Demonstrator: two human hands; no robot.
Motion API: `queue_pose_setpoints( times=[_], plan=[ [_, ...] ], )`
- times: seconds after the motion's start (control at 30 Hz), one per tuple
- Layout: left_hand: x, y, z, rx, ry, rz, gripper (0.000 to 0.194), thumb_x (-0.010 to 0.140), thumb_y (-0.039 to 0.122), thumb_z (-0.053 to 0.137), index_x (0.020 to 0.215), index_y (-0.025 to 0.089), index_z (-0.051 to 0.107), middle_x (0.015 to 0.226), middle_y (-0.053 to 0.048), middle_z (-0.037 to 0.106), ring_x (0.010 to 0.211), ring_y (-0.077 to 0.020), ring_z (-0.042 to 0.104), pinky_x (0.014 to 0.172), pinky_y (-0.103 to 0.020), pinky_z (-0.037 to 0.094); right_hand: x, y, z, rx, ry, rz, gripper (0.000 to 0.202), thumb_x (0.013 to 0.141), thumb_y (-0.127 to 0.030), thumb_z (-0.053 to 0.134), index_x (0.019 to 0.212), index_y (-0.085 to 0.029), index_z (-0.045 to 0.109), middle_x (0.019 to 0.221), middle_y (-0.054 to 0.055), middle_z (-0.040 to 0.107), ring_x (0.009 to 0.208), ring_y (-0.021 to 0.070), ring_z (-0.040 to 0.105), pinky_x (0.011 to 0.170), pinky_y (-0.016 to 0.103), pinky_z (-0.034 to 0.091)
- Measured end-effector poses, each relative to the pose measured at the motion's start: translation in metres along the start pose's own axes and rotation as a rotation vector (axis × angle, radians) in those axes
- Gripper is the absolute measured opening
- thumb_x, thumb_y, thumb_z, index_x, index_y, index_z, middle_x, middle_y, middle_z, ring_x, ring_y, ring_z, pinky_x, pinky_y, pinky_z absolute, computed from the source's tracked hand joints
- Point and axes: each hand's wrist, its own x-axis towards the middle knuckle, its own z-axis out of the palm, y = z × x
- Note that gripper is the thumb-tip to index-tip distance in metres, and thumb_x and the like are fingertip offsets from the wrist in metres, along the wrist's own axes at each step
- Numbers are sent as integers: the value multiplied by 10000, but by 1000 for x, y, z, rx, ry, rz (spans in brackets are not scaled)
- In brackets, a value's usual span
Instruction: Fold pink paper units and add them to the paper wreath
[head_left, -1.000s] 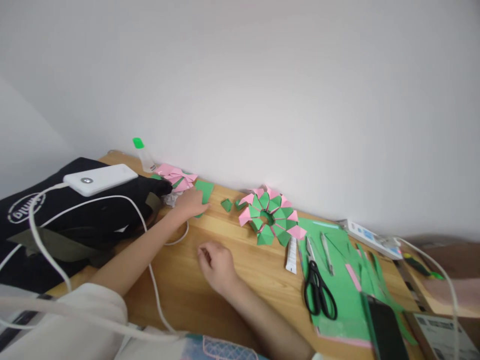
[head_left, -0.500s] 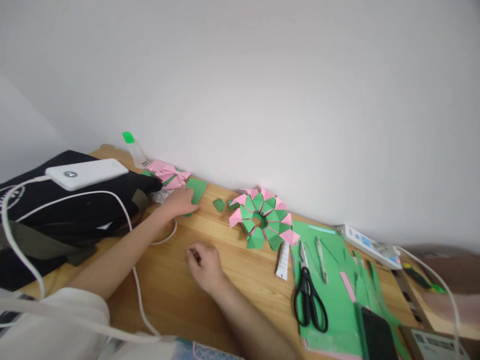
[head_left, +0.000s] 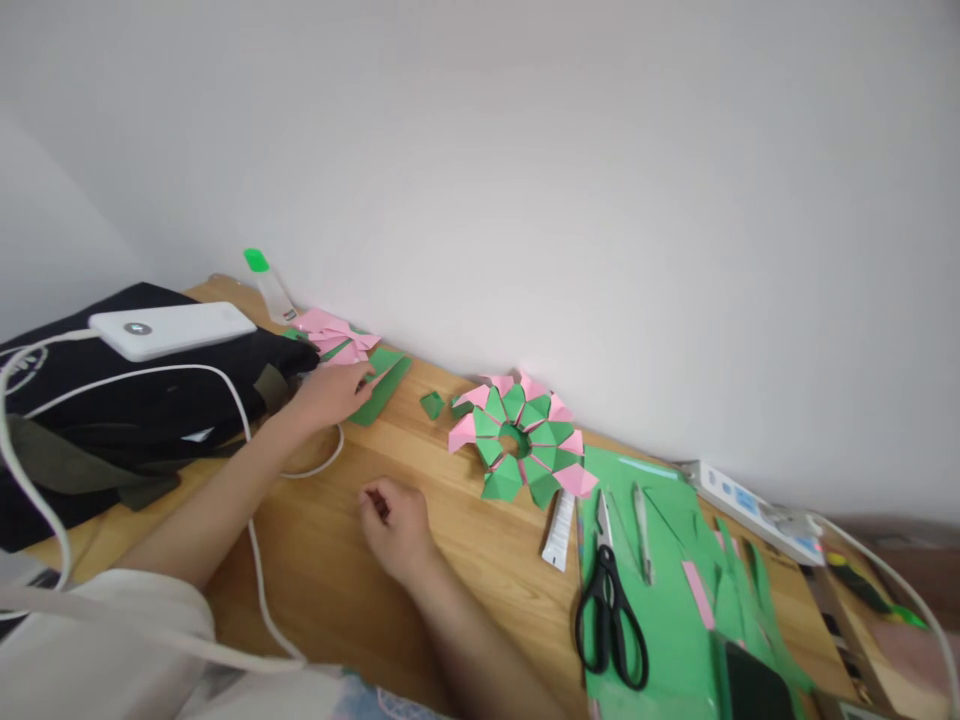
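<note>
My left hand [head_left: 334,390] reaches to the back left of the table, its fingers pinched at the edge of a green paper sheet [head_left: 381,392]. Folded pink paper pieces [head_left: 336,330] lie just behind that hand. Curled into a loose fist, my right hand [head_left: 397,520] rests on the wooden table, with nothing visible in it. Right of the hands sits a ring of folded green and pink paper units [head_left: 535,465]. A small green folded piece [head_left: 432,404] lies between the ring and the sheet.
A white glue tube [head_left: 559,530], black-handled scissors [head_left: 609,620] and green sheets [head_left: 667,620] lie at right, near a power strip [head_left: 750,510]. At left are a black bag [head_left: 172,400], a white power bank [head_left: 176,328] with cables, and a green-capped bottle [head_left: 271,288].
My left hand has shifted slightly left and up, and more of the green sheet shows, its edge raised at my fingers. The view has moved slightly; my right hand stays curled.
</note>
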Motion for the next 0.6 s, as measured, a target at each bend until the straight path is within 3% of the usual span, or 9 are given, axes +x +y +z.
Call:
queue_pose_setpoints(
  times=[0.1,0.17,0.3,0.4,0.5,0.6],
  plan=[
    [-9,1,9,0,62,18,382,998,257,356,1336,158,503,1104,-160,694,1066,-318,647,903,-439,470,0,0,0,44,3,10,209,948,-334,565,1012,-150,639,959,37,674,795,135,650,731,324,564],
    [-14,-1,12,-25,86,14,371,995,279,344,1285,168,546,1076,-160,709,1048,-329,656,874,-410,471,0,1,-1,73,1,24,213,949,-337,563,1020,-151,638,968,39,673,797,135,650,729,323,564],
    [-17,-9,13,-117,121,-17,277,980,344,451,1078,162,635,1047,-101,704,976,-240,662,867,-381,499,-2,2,-1,147,-1,56,218,945,-339,567,1038,-154,636,996,45,671,815,140,650,736,327,565],
    [-16,-16,14,-187,123,-39,273,952,365,545,1071,136,631,1057,-72,669,943,-195,649,861,-408,534,1,2,-2,220,11,113,240,943,-342,572,1075,-149,625,1012,49,666,821,145,653,727,328,568],
    [-14,-22,16,-257,120,-62,284,940,347,574,1128,139,613,1113,-80,647,970,-204,644,849,-411,552,15,-1,-2,295,35,206,281,945,-350,567,1137,-148,602,1048,58,658,842,155,658,727,337,573],
    [-13,-25,19,-328,119,-73,291,939,343,574,1150,144,607,1139,-82,639,983,-211,642,851,-412,554,47,-11,-1,342,63,285,314,940,-353,573,1184,-155,587,1134,77,641,929,184,655,787,379,570]
  ],
)
